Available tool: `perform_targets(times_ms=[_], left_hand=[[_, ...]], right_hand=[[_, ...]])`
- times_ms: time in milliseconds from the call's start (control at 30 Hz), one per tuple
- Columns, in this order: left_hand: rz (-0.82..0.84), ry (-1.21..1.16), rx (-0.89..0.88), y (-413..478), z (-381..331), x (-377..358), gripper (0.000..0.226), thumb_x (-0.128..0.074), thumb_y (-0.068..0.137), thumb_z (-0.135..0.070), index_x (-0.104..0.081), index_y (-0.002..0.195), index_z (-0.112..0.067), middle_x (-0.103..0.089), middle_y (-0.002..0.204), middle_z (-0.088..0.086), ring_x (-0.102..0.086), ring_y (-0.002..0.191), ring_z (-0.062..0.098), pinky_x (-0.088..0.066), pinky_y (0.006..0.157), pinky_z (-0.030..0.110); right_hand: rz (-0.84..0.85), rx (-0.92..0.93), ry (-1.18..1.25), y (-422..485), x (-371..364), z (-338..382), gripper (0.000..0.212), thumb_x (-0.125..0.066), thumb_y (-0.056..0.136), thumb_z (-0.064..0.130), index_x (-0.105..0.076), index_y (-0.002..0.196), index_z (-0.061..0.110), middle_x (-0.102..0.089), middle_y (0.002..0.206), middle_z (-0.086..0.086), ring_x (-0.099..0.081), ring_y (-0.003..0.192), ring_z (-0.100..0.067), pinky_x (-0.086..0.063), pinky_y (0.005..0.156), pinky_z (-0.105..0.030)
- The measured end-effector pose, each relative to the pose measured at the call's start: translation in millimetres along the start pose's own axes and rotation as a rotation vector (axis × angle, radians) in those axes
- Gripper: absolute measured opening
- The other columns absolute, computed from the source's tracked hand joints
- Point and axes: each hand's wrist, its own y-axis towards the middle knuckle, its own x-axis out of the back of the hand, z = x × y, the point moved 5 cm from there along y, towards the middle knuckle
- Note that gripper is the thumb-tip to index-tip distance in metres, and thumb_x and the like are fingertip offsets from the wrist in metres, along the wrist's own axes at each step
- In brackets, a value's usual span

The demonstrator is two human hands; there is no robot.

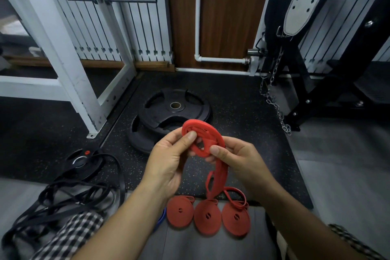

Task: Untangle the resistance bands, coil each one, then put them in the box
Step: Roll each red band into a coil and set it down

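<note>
Currently held: 1 red resistance band (pixel 202 141), part-coiled into a loose disc, raised between both hands above the floor (pixel 232 101). Left hand (pixel 168 160) pinches the disc's left rim, thumb on its face; right hand (pixel 236 156) pinches the right rim, where the uncoiled tail (pixel 217 177) leaves. Tail's long axis runs down and toward the person, ending near the finished stock; the right hand is nearer to it, so feeding further turns likely falls to that side. Finished: 3 red coils (pixel 207 215), flat in a row on a grey surface, edges touching. Unsorted: 1 tangle of black bands (pixel 69 196), lower left. Blue item (pixel 161 218), mostly hidden behind the left forearm. Containers: no box identifiable in view.
</note>
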Motion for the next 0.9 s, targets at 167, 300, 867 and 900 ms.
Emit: perform_targets(times_ms=[167, 300, 867, 900], left_hand=[[0.029, 0.625, -0.092, 5, -14, 16, 0.046, -0.072, 0.072, -0.007, -0.059, 0.115, -0.017, -0.063, 0.106, 0.0, -0.059, 0.092, 0.013, -0.05, 0.074, 0.017], [0.123, 1.508, -0.682, -4, -31, -3, 0.067, -0.077, 0.068, -0.029, -0.052, 0.131, -0.019, -0.058, 0.122, -0.003, -0.049, 0.107, 0.02, -0.035, 0.093, 0.021], [0.05, 0.576, -0.246, -8, -24, 9, 0.026, -0.075, 0.067, -0.001, -0.071, 0.083, -0.021, -0.067, 0.074, 0.005, -0.056, 0.07, 0.015, -0.049, 0.062, 0.024], [0.034, 0.515, -0.244, -8, -24, 9, 0.025, -0.074, 0.069, 0.0, -0.071, 0.084, -0.02, -0.068, 0.074, 0.004, -0.057, 0.071, 0.015, -0.05, 0.062, 0.022]], right_hand=[[-0.047, -0.034, -0.314, 2, 14, -5, 0.022, -0.065, 0.083, 0.009, -0.067, 0.088, 0.03, -0.07, 0.07, 0.003, -0.063, 0.067, -0.003, -0.052, 0.066, -0.021], [0.033, 0.043, -0.753, 0, 9, -2, 0.018, -0.068, 0.082, 0.016, -0.069, 0.096, 0.028, -0.066, 0.077, 0.008, -0.06, 0.073, -0.004, -0.049, 0.072, -0.027], [0.064, -0.029, -0.174, 2, 11, 15, 0.023, -0.069, 0.063, 0.025, -0.069, 0.085, 0.02, -0.072, 0.076, 0.006, -0.066, 0.074, -0.003, -0.05, 0.066, -0.015], [0.056, -0.024, -0.141, 2, 12, 15, 0.022, -0.068, 0.064, 0.024, -0.069, 0.086, 0.019, -0.073, 0.076, 0.007, -0.066, 0.074, -0.001, -0.05, 0.066, -0.013]])
